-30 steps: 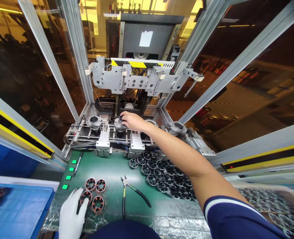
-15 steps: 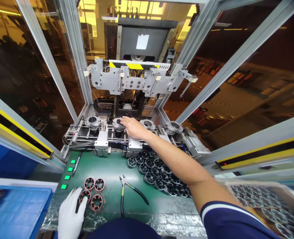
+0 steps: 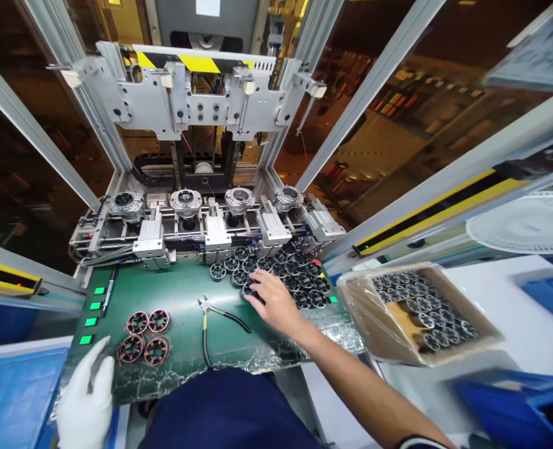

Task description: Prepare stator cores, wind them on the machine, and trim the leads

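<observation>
Left of the right grip (image 3: 252, 288), bare tabletop (image 3: 178, 284) leaves room to pass — though the pliers (image 3: 206, 306) interrupt it. Dark-cored rings (image 3: 291, 268) crowd right and beyond; farther out, machine fixtures (image 3: 218, 232) stand across.

The green tabletop (image 3: 178, 280) looks smooth and glossy (crinkly clear plastic (image 3: 131, 388) along the near edge).

From head height, close above the green worktop (image 3: 176, 284), a single worn camera faces forward and down; the wearer's dark shirt (image 3: 230, 411) lies nearest the lens, the round parts (image 3: 292, 268) sit near mid-frame, and the machine's upper plate (image 3: 206, 107) stands farther off.
</observation>
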A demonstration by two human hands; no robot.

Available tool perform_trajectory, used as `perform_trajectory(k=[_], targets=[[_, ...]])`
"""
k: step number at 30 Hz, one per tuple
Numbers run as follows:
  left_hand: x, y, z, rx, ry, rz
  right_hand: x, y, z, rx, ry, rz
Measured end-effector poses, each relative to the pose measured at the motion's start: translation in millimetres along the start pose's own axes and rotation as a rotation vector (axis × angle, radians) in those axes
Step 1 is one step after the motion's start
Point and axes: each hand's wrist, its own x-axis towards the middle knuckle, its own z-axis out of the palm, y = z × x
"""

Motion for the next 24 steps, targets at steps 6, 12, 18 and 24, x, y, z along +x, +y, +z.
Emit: perform_trajectory(k=[6, 12, 18, 24], targets=[[11, 90, 4.4, -0.163, -0.231, 0.194, -17, -15, 17, 0.054, 0.003, 0.062], [-5, 162, 37.6, -0.630, -0.868, 0.277, -3, -90, -24, 0.816, -0.031, 0.105], [-12, 158, 32.3, -0.217, -0.423, 0.417, 13, -104, -20, 1.233, -0.163, 0.191], [-2, 134, 32.8, -0.024, -0.247, 0.578, 41, -102, -24, 1.151, -0.309, 0.191]])
